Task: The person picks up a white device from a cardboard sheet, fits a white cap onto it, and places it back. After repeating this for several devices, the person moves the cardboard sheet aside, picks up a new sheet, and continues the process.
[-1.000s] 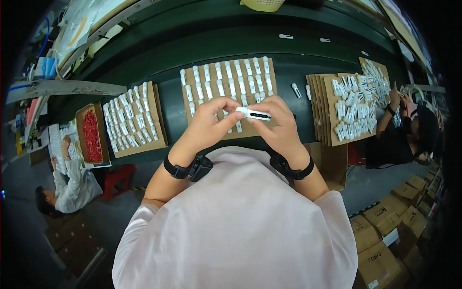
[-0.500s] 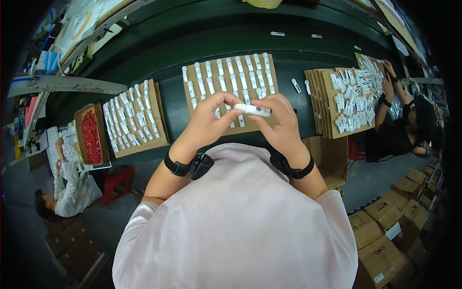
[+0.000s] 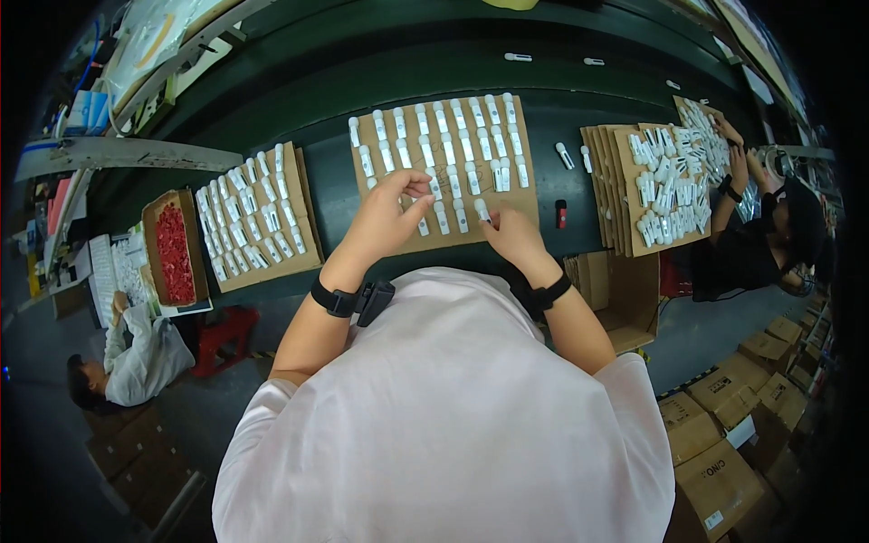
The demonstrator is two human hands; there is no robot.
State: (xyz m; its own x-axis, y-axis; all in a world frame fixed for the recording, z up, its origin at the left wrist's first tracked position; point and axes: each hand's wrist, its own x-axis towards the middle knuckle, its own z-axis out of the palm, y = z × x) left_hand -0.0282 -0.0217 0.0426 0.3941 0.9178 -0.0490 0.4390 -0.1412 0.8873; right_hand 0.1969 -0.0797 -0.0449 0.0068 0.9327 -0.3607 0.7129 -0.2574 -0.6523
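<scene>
My right hand (image 3: 514,235) pinches a small white pen-shaped device (image 3: 482,210) at the near edge of a cardboard sheet (image 3: 528,201). The device's rounded end points away from me. Over the sheet's left part hangs my left hand (image 3: 385,213), fingers loosely bent, the thumb apart from them and nothing visible between. Rows of similar white devices (image 3: 471,178) lie on the sheet; my left hand hides some of them.
To the left lie another device-covered sheet (image 3: 308,226) and a carton of small red pieces (image 3: 149,226). On the right are a red-and-black device (image 3: 561,214), loose white devices (image 3: 565,156) and a piled cardboard stack (image 3: 625,226). Two co-workers (image 3: 145,348) sit at either side.
The white device has gone from between both hands down to the sheet's near edge in my right hand. My left hand has let go and moved apart. The red-and-black device now shows.
</scene>
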